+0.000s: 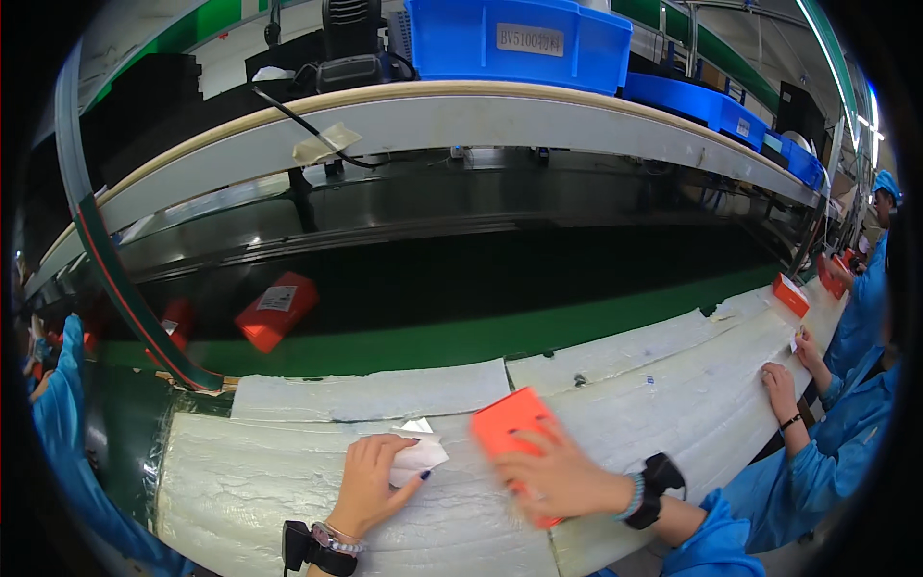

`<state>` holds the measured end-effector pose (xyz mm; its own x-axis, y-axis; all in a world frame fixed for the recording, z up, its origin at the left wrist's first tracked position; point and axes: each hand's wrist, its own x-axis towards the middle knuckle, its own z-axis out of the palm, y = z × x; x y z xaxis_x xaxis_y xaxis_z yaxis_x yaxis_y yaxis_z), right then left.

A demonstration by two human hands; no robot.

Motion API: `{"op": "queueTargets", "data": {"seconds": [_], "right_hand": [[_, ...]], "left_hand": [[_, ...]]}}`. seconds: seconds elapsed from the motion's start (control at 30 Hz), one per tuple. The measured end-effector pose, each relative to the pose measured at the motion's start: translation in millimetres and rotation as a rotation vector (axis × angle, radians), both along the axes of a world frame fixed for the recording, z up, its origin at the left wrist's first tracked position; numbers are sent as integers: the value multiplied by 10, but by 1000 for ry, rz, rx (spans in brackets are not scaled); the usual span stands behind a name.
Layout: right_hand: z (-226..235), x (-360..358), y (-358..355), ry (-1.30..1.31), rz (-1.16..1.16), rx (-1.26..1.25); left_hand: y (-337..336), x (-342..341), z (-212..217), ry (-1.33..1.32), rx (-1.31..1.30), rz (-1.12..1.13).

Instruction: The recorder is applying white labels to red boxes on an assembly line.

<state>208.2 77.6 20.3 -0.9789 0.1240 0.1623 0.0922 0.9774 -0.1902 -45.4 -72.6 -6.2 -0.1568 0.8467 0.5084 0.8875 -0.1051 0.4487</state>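
Observation:
My left hand [377,483] is low at the middle of the pale covered worktop [288,481]. Its thumb and fingers close around a small white piece of paper or label [409,462], which lies close to the surface. To its right, my right hand [553,469] is slightly smeared by motion. Its fingers lie across a red box [498,423] and grip it; the hand hides much of the box, whose lower end shows below the palm. Both wrists wear bracelets and black strapped devices.
Beyond the worktop runs a dark green conveyor belt [500,279] carrying a red box [279,310]. A shelf [461,111] with blue bins [577,48] spans above. A metal post [115,260] stands left. Co-workers in blue [836,442] sit at right, near another red box [790,295].

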Motion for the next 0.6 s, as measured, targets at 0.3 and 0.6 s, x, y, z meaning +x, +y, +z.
{"op": "queueTargets", "data": {"seconds": [0.3, 0.6], "right_hand": [[22, 841, 717, 98, -634, 409], [-351, -315, 336, 212, -87, -376]], "left_hand": [[26, 4, -22, 154, -73, -42], [-9, -104, -63, 147, -28, 9]]}}
